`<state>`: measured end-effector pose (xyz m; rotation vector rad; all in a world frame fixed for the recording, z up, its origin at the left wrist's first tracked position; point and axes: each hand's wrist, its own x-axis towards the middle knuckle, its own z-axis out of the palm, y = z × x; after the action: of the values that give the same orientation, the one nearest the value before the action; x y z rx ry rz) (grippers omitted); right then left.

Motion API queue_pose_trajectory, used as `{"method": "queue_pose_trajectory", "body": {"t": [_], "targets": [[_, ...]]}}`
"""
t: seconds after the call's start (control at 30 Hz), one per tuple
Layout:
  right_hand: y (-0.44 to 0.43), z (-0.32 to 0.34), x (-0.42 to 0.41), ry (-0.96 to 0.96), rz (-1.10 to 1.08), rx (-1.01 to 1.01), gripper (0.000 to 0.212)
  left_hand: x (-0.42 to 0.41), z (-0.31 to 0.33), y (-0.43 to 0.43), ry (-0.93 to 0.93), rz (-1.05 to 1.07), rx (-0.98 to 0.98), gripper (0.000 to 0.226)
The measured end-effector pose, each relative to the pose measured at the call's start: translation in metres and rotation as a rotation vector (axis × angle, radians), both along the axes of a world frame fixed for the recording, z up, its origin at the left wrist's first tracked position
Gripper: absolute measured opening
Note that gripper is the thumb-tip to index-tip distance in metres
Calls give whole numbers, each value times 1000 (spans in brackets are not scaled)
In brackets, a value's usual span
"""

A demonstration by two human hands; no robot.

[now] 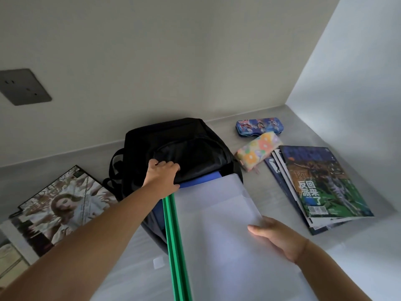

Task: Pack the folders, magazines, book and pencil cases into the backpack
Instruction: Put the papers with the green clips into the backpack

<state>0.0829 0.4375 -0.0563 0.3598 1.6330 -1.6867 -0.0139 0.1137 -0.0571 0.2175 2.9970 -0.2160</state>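
Note:
A black backpack (178, 146) lies on the grey desk with its mouth toward me. My left hand (161, 175) grips the upper lip of the opening. My right hand (280, 237) holds the right edge of a translucent white folder (217, 213) with a green spine bar (175, 246); its far end is inside the mouth. A blue folder (211, 178) shows inside the bag. To the right lie a blue printed pencil case (259, 126), a floral pencil case (259, 149) and a fanned stack of magazines (321, 185). A book with a photo cover (58, 209) lies left.
The desk (271, 192) sits in a corner, with a wall close behind the bag and another on the right. A dark wall socket (23, 86) is at upper left. Another printed item (8, 259) lies at the left edge.

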Motion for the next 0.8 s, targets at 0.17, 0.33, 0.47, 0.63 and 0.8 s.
{"method": "queue_pose_trajectory", "body": {"t": [0.17, 0.33, 0.47, 0.63, 0.8], "targets": [[9, -1, 0, 55, -44, -26, 33, -7, 5, 12, -27, -34, -42, 23], [18, -7, -5, 64, -63, -41, 64, -18, 26, 0, -13, 67, 214, 21], [15, -5, -9, 88, -22, -40, 72, -23, 39, -4, 23, 81, 297, 18], [-14, 0, -21, 114, 93, 59, 14, -23, 44, 4, 26, 55, 286, 17], [-34, -2, -29, 83, 285, 117, 20, -20, 42, 8, 4, 59, 262, 18]]}}
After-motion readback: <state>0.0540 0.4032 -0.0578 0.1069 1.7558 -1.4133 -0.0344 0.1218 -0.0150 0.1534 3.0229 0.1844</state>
